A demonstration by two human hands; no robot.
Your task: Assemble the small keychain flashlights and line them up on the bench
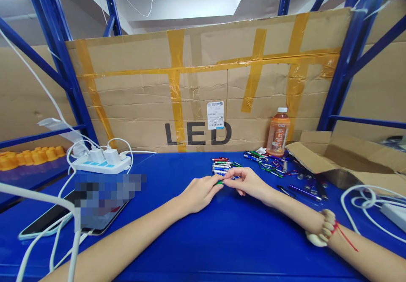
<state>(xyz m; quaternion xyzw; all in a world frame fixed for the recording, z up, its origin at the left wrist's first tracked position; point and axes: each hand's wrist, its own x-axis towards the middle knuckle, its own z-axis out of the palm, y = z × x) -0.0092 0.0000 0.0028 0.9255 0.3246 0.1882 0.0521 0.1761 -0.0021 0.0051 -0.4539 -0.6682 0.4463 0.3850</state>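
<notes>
My left hand (199, 193) is closed around a small green metallic piece (219, 182), most of it hidden by my fingers. From the other side my right hand (245, 181) pinches at the end of the same piece, thumb and forefinger together. Just behind my fingertips lies a row of small shiny tubes (221, 167) in blue, silver, red and green. To the right and farther back is a loose pile of similar tubes and colored clips (272, 165).
An orange drink bottle (278, 134) stands by the cardboard wall (142, 104). An open carton (355, 157) and white cables (358, 193) are at right. On the left lie a power strip (101, 163), a phone (47, 220) and a dark tablet-like device (104, 218).
</notes>
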